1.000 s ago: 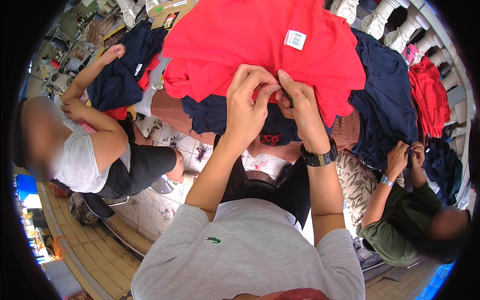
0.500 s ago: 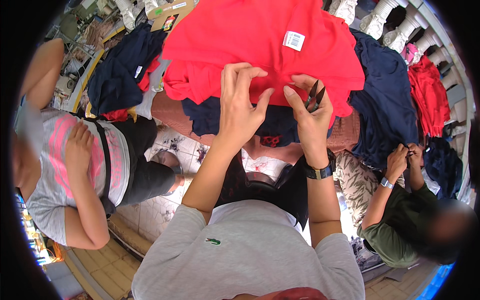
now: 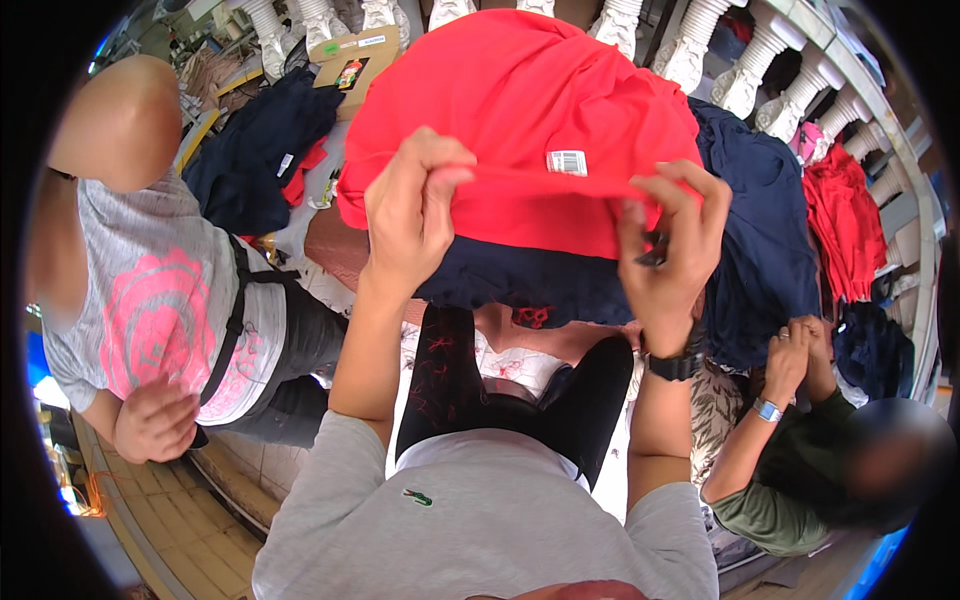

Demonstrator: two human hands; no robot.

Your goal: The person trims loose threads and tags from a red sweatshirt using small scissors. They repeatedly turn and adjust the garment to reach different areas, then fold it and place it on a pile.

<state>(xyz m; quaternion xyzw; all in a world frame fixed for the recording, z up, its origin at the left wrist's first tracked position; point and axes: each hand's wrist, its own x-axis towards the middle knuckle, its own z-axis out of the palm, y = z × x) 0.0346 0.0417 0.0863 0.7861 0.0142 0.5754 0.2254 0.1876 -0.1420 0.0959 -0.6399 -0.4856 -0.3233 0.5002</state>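
A red garment [image 3: 520,110] lies heaped in front of me, a white printed label [image 3: 567,163] sewn to it. My left hand [image 3: 412,215] is closed, thumb and fingers pinching the garment's near edge. At the other end of that edge, my right hand [image 3: 672,240] holds the cloth between bent fingers and thumb, slightly blurred. The cloth is drawn out taut between both hands. Dark thread snips [image 3: 653,250] sit in my right palm, mostly hidden by the fingers. Dark navy cloth [image 3: 530,285] lies beneath the red garment.
A person in a grey and pink shirt [image 3: 170,320] sits at left; another in dark green [image 3: 790,490] works at right. Navy garments [image 3: 755,230] and a red one [image 3: 845,210] lie to the right, by a white balustrade [image 3: 740,80]. A cardboard piece [image 3: 355,65] lies at back left.
My hands have moved apart and now stretch the red cloth's edge between them. The snips have turned down into my right palm. The left person's hand has dropped lower.
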